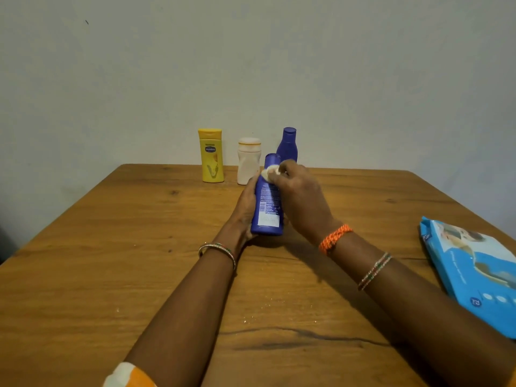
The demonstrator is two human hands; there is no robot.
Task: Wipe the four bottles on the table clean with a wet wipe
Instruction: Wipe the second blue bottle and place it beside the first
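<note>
Blue bottle (267,202) tilted in left hand (245,208) grip; right hand (298,196) pinches wipe (271,172) against it.

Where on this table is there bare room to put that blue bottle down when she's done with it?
The widest bare patch is the table's left half, from the yellow bottle forward, left of the left hand. Another lies between the right hand and the wipes pack. The back middle is crowded: yellow, white bottle and purple bottle stand close together.

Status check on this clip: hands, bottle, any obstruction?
Left hand grips blue bottle. Right hand presses wet wipe near its cap. Three bottles wait behind. Nothing obstructing.
</note>
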